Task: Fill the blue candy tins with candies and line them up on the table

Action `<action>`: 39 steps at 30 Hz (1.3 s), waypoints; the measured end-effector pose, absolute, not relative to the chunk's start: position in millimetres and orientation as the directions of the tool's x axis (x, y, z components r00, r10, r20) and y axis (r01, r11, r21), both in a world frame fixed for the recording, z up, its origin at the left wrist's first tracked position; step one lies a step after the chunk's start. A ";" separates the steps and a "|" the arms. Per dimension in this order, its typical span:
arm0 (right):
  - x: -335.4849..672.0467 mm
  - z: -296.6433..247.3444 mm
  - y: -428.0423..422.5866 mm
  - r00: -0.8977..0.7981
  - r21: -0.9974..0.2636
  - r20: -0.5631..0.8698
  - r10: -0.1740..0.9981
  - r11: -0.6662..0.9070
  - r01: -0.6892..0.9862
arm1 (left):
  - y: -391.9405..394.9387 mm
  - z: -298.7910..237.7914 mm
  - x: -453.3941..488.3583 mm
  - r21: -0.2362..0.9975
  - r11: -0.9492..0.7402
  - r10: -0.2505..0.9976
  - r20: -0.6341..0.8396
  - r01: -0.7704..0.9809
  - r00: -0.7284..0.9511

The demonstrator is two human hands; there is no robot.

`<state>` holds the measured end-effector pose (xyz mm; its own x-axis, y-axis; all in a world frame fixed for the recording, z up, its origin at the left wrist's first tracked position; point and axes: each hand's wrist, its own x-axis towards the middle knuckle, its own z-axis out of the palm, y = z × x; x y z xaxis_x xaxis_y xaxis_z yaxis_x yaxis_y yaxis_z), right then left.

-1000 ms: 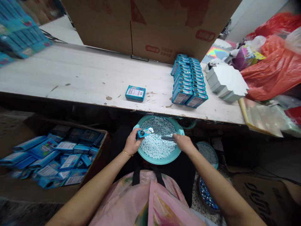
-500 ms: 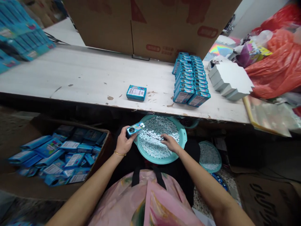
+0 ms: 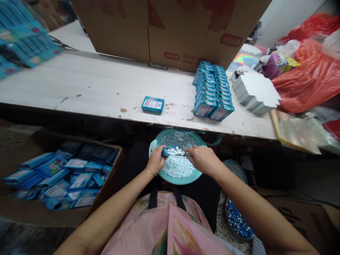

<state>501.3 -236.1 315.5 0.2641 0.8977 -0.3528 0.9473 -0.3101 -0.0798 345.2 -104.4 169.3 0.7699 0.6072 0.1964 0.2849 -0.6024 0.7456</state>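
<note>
A teal basin point(image 3: 199, 172) full of small white-blue candies point(image 3: 177, 166) rests on my lap under the table edge. My left hand point(image 3: 155, 161) is closed on a small blue box point(image 3: 170, 150) held over the basin, heaped with candies at its open side. My right hand point(image 3: 203, 159) is closed just right of the box, touching its end; what its fingers hold is hidden. A single closed blue box point(image 3: 152, 105) lies on the white table point(image 3: 87, 88). Two rows of filled blue boxes point(image 3: 212, 92) stand to its right.
A cardboard carton point(image 3: 16, 212) of flat blue boxes sits on the floor at left. Large brown cartons point(image 3: 170, 28) stand behind the table. White folded boxes point(image 3: 255, 92) and red plastic bags point(image 3: 310, 78) lie at right. A second basin point(image 3: 237, 221) with blue pieces sits by my right leg.
My left hand brought the blue box back down over the basin from its left rim. My right hand lifted from the candies and came to the box's end.
</note>
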 end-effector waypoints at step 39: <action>533.4 204.5 -313.3 0.508 -0.731 -0.227 0.831 -0.491 0.475 | 118.7 256.3 447.8 0.502 -0.425 0.876 0.018 0.753 0.482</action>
